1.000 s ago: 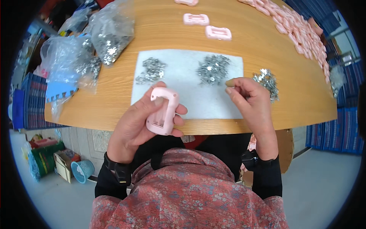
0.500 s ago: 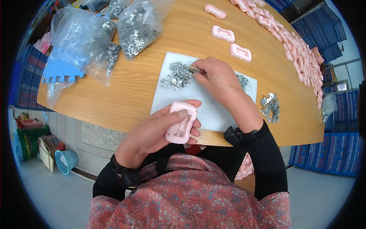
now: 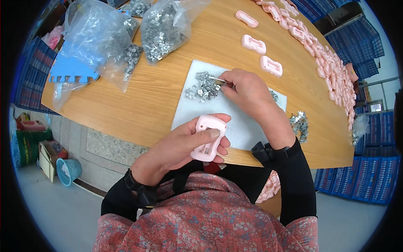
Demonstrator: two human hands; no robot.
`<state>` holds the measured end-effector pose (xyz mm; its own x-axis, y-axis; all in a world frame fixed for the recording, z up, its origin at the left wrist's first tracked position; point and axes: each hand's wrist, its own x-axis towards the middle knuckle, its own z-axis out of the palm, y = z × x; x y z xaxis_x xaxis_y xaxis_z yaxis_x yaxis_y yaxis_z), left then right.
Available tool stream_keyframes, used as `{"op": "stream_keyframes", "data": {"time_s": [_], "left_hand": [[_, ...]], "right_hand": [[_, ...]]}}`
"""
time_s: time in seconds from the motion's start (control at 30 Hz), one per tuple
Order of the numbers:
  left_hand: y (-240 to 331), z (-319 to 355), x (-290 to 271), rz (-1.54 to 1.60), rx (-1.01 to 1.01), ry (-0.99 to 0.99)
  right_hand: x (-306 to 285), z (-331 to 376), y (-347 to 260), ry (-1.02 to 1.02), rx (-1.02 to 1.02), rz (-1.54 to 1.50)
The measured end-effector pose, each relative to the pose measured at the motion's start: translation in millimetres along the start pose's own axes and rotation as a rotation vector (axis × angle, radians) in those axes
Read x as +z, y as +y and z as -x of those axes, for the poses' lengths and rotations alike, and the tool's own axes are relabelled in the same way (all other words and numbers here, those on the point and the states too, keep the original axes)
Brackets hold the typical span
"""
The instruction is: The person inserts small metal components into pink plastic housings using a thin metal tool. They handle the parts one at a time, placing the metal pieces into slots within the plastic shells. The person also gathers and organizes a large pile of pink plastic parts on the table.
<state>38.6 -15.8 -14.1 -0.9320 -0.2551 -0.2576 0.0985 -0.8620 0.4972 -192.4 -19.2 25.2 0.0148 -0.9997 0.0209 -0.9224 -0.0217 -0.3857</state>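
My left hand [image 3: 178,145] is closed around a pink plastic battery case [image 3: 204,152], its thumb lying across the open battery slot. Between the thumb and fingers of my right hand [image 3: 247,90] is a thin metal pair of tweezers [image 3: 216,79]. Their tip reaches into a heap of small silvery metal contacts [image 3: 202,89] on a white foam mat [image 3: 184,112]. Whether the tips grip a contact is too small to tell. More contacts [image 3: 274,95] lie on the mat, partly hidden behind my right forearm.
Three pink cases [image 3: 270,66] stand in a row beyond the mat on the wooden table [image 3: 155,88]. A long pile of pink cases [image 3: 323,63] runs along the right edge. Loose contacts [image 3: 299,125] lie right of the mat; clear bags of contacts [image 3: 166,33] sit at far left.
The whole view has shifted slightly, so the table's things appear a little further right. My right hand stays at the heap with the tweezers; my left hand keeps the case.
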Motion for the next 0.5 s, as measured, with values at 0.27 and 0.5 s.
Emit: {"op": "stream_keyframes", "data": {"time_s": [0.27,0.5], "left_hand": [[0.5,2.3,3.9,0.006,0.021,0.015],[-0.7,-2.7,1.6,0.081,0.065,0.019]], "right_hand": [[-3.5,1.2,4.9,-0.037,0.134,-0.026],[-5.6,6.7,9.7,-0.061,0.193,-0.210]]}}
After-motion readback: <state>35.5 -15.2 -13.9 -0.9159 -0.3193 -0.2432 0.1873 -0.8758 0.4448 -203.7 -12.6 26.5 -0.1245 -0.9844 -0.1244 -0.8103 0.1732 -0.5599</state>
